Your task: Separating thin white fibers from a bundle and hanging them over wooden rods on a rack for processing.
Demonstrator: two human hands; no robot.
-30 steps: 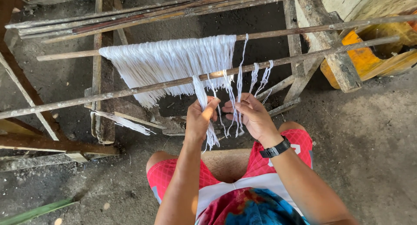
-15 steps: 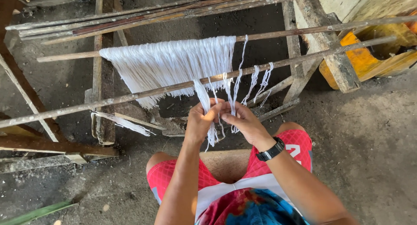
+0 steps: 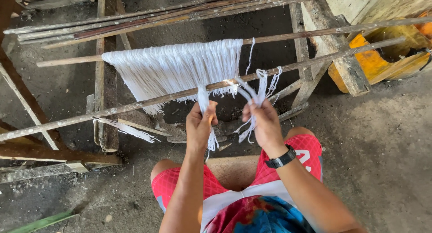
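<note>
Dusty concrete floor (image 3: 382,161) spread under a rough frame of wooden poles, with a yellow container (image 3: 373,62) off at the right edge. White threads (image 3: 175,68) hung in a broad sheet from the far pole (image 3: 315,32) and draped over the near pole (image 3: 135,104), filling its middle stretch.

The left hand (image 3: 200,125) sat just below the near pole, fingers clenched around a thin bundle (image 3: 203,100) that ran up and over the pole, its loose tail dangling under the fist. The right hand (image 3: 263,120) was close beside it, fingers pinched on a second bundle (image 3: 258,86) whose looped ends stood up and touched the near pole to the right of the sheet. A black watch (image 3: 281,160) ringed that wrist. The person sat low, knees in red shorts (image 3: 306,147).

As I judged it, the risk lay in the two bundles being so near each other: a loose strand from one could cross into the other and tangle. A hard downward tug could also drag neighbouring threads out of line, or shift the near pole, which seemed only to rest on the frame.
</note>
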